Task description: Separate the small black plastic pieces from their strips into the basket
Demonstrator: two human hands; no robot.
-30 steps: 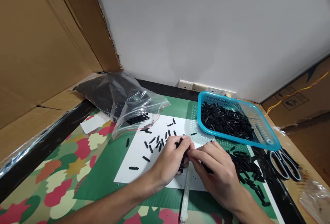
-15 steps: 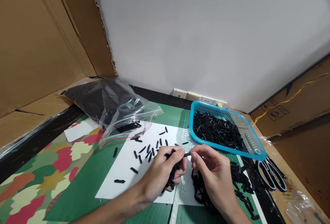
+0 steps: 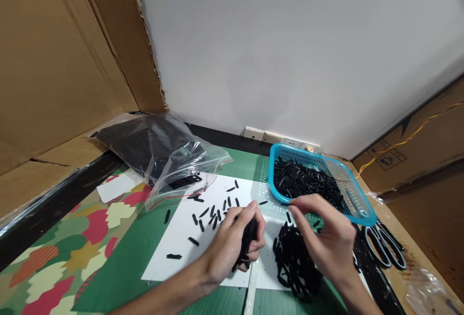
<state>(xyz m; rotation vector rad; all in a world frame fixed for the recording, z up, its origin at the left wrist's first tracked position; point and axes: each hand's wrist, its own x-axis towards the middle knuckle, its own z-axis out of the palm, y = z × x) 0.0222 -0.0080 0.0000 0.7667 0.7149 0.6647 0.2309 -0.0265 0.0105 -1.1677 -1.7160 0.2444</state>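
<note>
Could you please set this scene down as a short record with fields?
Left hand: closed around a bunch of black pieces
Right hand: thumb and forefinger raised near the basket; whether they pinch anything is unclear
Basket: blue, holding many black pieces
Sheet: white, on a green mat, with scattered pieces
Pile of black pieces: partly hidden by the right hand
Bag: clear plastic, dark contents
Scissors: right of the basket

The bare left hand (image 3: 232,237) clutches a bundle of short black sticks (image 3: 248,242); the bare right hand (image 3: 328,233) — thumb and forefinger close together — hangs beside a loose black stick pile (image 3: 293,262), near a blue perforated plastic basket (image 3: 351,192).
</note>
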